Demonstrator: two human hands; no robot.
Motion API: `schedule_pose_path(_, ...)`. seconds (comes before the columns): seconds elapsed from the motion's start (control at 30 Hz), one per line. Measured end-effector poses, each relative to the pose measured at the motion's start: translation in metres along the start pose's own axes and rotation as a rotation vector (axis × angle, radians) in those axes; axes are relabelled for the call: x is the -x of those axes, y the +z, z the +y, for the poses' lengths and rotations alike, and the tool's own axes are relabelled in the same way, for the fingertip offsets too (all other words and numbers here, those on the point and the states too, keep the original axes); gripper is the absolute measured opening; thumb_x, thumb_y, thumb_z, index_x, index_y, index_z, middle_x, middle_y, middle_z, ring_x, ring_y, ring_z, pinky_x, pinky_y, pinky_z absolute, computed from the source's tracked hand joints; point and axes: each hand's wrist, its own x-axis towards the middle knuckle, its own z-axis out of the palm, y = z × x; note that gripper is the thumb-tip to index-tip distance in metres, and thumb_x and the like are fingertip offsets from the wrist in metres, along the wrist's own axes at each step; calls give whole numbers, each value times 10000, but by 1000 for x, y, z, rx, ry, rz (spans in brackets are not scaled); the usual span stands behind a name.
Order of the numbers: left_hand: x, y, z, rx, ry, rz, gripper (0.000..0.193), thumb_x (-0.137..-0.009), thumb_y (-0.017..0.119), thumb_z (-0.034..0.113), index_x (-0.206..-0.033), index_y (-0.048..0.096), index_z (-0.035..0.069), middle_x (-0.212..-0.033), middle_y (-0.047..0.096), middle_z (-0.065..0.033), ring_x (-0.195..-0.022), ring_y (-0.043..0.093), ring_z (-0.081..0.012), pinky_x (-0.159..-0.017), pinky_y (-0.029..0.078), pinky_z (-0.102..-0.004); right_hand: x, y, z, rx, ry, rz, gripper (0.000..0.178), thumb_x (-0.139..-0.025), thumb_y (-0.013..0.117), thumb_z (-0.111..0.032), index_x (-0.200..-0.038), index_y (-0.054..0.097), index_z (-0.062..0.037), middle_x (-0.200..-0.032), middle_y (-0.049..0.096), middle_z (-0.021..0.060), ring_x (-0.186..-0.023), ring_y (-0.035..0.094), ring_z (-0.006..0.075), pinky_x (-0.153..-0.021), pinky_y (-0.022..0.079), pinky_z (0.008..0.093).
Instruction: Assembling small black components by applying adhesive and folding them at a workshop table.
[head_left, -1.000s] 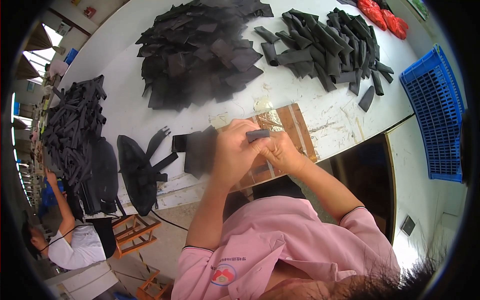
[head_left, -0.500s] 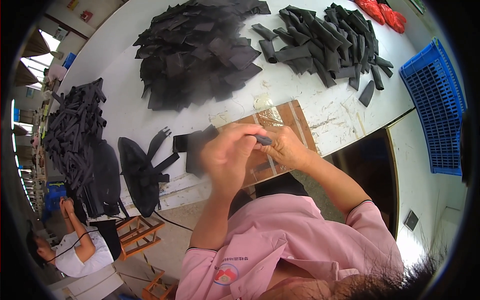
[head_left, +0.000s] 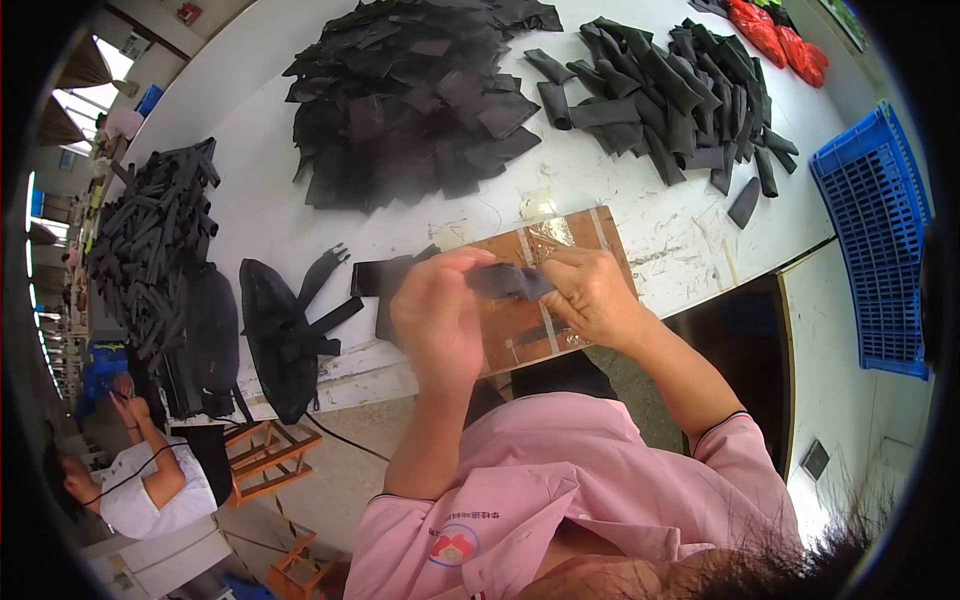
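Observation:
A short dark grey fabric tube [head_left: 508, 282] is held between my two hands above a wooden board [head_left: 588, 232]. My left hand [head_left: 440, 312] has its fingers curled round the tube's left end. At the other end, my right hand [head_left: 592, 292] pinches the fabric between thumb and fingers. Both hands hide part of the piece, and motion blurs it a little. A flat black fabric piece [head_left: 372, 279] lies on the table, partly behind my left hand. To its left rests a black pouch [head_left: 277, 345] with straps and a buckle.
On the white table [head_left: 250, 190] lie a pile of flat black fabric pieces [head_left: 410, 120], a heap of dark tubes [head_left: 650, 90] and a heap of narrow strips [head_left: 150, 240]. A blue basket [head_left: 872, 245] stands at right. A co-worker [head_left: 150, 490] sits at lower left.
My hands have moved apart, and more of the fabric tube shows between them. The whole view has shifted slightly.

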Motion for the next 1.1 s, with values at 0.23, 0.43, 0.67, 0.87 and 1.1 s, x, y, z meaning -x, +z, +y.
schedule_pose_path(0.23, 2, 1, -3, -102, -19, -22, 149, -862, 505, 90, -899, 571, -38, -889, 597, -110, -820, 541, -145, -784, 403, -258, 0, 2, -4, -120, 135, 17, 261, -799, 575, -225, -658, 506, -17, -545, 483, 133, -510, 505, 329, -457, 390, 386)
schedule_pose_path(0.43, -7, -79, -22, -1079, 178, 438, 161, -809, 556, 99, -914, 573, -22, -840, 597, -105, -689, 532, -151, -643, 426, -259, -48, -64, 0, -973, 162, 88, 374, -873, 468, -339, -796, 576, 11, -560, 529, 36, -479, 488, 121, -457, 371, 252)
schedule_pose_path(0.67, -11, -168, -40, -1707, -274, 166, 251, -692, 662, 173, -874, 562, 32, -819, 559, -123, -839, 503, -312, -739, 407, -401, -2, -24, -6, -602, 475, 366, 527, -885, 365, -471, -887, 579, 11, -580, 512, 26, -491, 425, 76, -452, 320, 207)
schedule_pose_path(0.87, -13, -146, -19, -1270, -74, 194, 130, -691, 637, 59, -797, 590, 0, -712, 607, -130, -647, 573, -241, -617, 443, -302, 28, 32, -47, -659, 507, -91, 282, -821, 573, -257, -825, 567, 24, -619, 547, 96, -550, 520, 173, -553, 435, 300)
schedule_pose_path(1.1, 15, -52, 24, -563, -335, -36, 103, -724, 596, -53, -812, 571, -4, -818, 592, -47, -783, 545, -94, -723, 437, -231, 6, 57, -59, -552, 366, 264, 215, -717, 664, -158, -743, 546, 19, -613, 492, 110, -533, 494, 246, -501, 415, 328)
